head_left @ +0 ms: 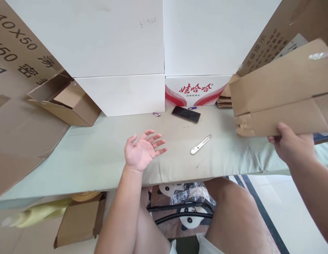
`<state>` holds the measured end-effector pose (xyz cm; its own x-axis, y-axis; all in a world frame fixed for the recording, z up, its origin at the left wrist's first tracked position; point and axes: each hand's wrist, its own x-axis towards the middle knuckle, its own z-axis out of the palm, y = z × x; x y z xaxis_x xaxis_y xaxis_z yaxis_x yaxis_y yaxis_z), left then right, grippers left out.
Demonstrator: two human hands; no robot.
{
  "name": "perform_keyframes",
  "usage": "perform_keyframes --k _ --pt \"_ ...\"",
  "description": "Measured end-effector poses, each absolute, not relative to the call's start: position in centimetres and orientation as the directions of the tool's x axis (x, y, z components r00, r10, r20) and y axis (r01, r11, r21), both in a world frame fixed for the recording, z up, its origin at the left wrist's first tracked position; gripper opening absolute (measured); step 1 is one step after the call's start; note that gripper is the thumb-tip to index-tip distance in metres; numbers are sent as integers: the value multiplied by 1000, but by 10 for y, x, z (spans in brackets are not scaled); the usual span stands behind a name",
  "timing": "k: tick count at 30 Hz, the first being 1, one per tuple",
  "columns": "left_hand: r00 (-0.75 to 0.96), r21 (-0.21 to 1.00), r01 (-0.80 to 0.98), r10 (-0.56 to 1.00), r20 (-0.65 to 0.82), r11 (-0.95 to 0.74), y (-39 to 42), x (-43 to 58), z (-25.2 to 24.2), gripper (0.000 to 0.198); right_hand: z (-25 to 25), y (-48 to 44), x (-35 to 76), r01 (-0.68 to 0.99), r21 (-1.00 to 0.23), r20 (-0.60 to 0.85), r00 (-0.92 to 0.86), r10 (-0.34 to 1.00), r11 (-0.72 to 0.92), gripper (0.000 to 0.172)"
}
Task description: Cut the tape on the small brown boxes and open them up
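Observation:
My left hand (143,150) is raised over the cloth-covered table, palm up with the fingers spread and nothing in it. At the right, my right hand (293,143) grips the lower edge of a flattened cardboard box (283,95), thumb on the near face. The box is tilted up, with a strip of clear tape near its upper right. Between my hands lies a white utility knife (201,144) on the cloth. Farther back are a dark smartphone (186,114), a purple pen (193,107) and a small purple carabiner (156,114).
White boxes (121,95) form a wall at the back, one printed with red lettering (195,88). An opened small carton (71,102) stands at the left beside a large cardboard box (18,95). Folded cardboard (224,100) lies back right. Below the table edge sits another carton (76,222).

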<state>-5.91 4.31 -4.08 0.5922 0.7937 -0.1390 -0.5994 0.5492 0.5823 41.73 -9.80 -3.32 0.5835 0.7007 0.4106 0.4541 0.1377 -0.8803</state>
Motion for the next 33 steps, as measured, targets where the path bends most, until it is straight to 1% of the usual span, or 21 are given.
perform_keyframes --k 1,2,3,4,5,7,9,11,12,13,15,17,18,21,23,25,27,30,33 --pt "595 581 -597 791 -141 553 44 -58 -41 41 -24 -72 431 450 -885 415 642 645 120 19" --pt "597 579 -596 789 -143 556 45 -57 -41 41 -16 -46 442 435 -897 389 694 606 78 25" --pt "601 577 -595 787 -142 559 45 -56 -40 40 -10 -23 448 397 -917 302 754 583 -38 31" --pt "603 575 -596 785 -139 560 46 -55 -40 40 -7 -4 450 397 -901 208 749 629 -175 35" --pt "604 572 -601 786 -132 558 46 -55 -39 40 -7 12 446 439 -846 120 711 693 -303 39" --pt "609 564 -611 785 -115 556 47 -56 -38 40 -16 33 426 509 -765 46 653 756 -394 37" --pt "622 555 -613 777 -100 562 47 -58 -37 40 -33 47 395 602 -684 34 591 806 -412 26" --pt "637 549 -610 766 -90 571 47 -61 -36 40 -49 64 362 714 -576 41 513 858 -399 10" --pt "639 549 -609 764 -88 572 46 -62 -36 40 -55 76 347 767 -517 47 468 882 -380 6" --pt "636 549 -611 767 -88 570 46 -63 -36 40 -59 90 333 814 -460 50 422 905 -354 10" --pt "622 552 -617 777 -96 562 46 -65 -37 39 -62 122 314 881 -355 37 348 937 -313 25" --pt "605 552 -625 790 -103 551 47 -66 -38 39 -60 150 303 919 -254 -11 310 951 -302 35" --pt "599 549 -631 794 -103 548 47 -67 -38 39 -57 160 300 930 -206 -44 302 952 -304 36" --pt "592 534 -648 800 -96 543 48 -68 -38 40 -46 173 296 949 -76 -137 295 946 -307 27" --pt "589 521 -660 803 -88 542 49 -71 -37 41 -37 170 291 958 -13 -151 282 947 -287 26" --pt "583 507 -673 808 -83 538 50 -73 -36 40 -30 163 277 970 16 -117 241 963 -241 32" --pt "573 498 -684 815 -86 533 51 -76 -35 39 -28 158 253 987 12 -61 164 985 -163 38" --pt "561 500 -689 823 -92 525 51 -78 -35 39 -37 160 200 1000 -25 -13 7 1000 -8 36" --pt "551 499 -696 830 -89 516 50 -77 -36 40 -54 172 148 992 -63 -20 -108 994 106 34"
